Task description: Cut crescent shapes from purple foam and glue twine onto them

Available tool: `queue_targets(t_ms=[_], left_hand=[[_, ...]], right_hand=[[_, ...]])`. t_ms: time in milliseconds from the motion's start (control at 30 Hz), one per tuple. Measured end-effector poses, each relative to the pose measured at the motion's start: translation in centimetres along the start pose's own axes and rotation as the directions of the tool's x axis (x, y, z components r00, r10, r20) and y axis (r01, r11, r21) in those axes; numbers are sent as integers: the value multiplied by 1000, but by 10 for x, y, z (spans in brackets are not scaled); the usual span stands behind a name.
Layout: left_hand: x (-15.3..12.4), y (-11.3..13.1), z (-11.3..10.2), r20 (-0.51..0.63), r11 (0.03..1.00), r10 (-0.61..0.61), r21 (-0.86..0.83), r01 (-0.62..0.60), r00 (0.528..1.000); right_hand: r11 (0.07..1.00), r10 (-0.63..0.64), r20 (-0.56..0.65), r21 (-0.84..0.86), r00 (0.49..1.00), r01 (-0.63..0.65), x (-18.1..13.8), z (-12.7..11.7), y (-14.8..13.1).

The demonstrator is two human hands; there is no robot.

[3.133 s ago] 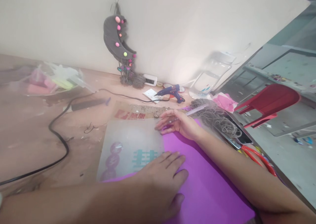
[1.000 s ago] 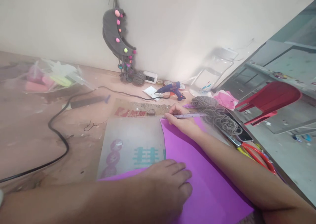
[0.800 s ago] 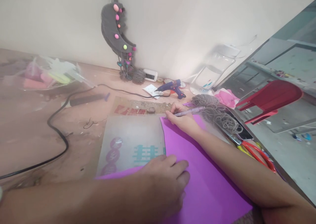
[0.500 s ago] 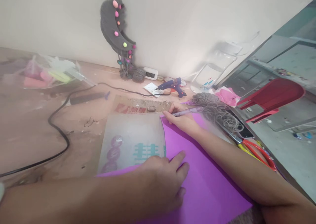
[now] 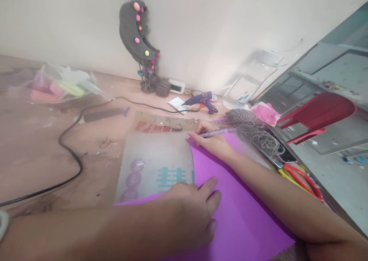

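Observation:
A sheet of purple paper (image 5: 241, 211) lies on the table in front of me, over a pale printed sheet (image 5: 155, 148) with teal and purplish marks. My left hand (image 5: 192, 211) rests flat on the purple paper, fingers spread and pressing it down. My right hand (image 5: 211, 140) grips a slim pen (image 5: 217, 132), its tip end by the upper left corner of the purple paper. The pen's very tip is hidden by the fingers.
A blue glue gun (image 5: 201, 101) with a black cord (image 5: 71, 155) lies at the back. Grey yarn (image 5: 250, 127), a phone (image 5: 284, 148) and red-handled scissors (image 5: 304, 180) are on the right. At the left is a clear bag (image 5: 57, 86). A red chair (image 5: 322, 113) stands beyond the table.
The view has shifted very slightly, moving everything a little to the right. Both hands keep nearly the same places, the left on the paper and the right with the pen at the corner.

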State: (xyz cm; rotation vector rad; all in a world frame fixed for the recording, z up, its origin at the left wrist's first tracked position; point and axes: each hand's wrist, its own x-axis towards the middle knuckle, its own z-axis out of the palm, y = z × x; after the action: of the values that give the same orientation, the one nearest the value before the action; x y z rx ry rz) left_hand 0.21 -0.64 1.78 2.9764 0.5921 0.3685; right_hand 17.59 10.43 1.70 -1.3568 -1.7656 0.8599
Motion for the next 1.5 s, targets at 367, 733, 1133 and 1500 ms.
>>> queue_targets(t_ms=[367,733,1133,1500], left_hand=[[1,-1,1,65,998,-11,-61,15,998],[0,-2,4,7,999,9,-44,-9,1000],[1,0,-1,76,998,-41,-53,45,996],[2,-1,-2,63,999,-8,-41,11,998]], right_hand=[[1000,-5,3,-23,1000,5,1,0,3],[1000,14,2,-6,1000,-14,1,0,-1],[999,0,-5,-36,1000,0,1,0,3],[1000,-3,13,-21,1000,4,1,-1,0]])
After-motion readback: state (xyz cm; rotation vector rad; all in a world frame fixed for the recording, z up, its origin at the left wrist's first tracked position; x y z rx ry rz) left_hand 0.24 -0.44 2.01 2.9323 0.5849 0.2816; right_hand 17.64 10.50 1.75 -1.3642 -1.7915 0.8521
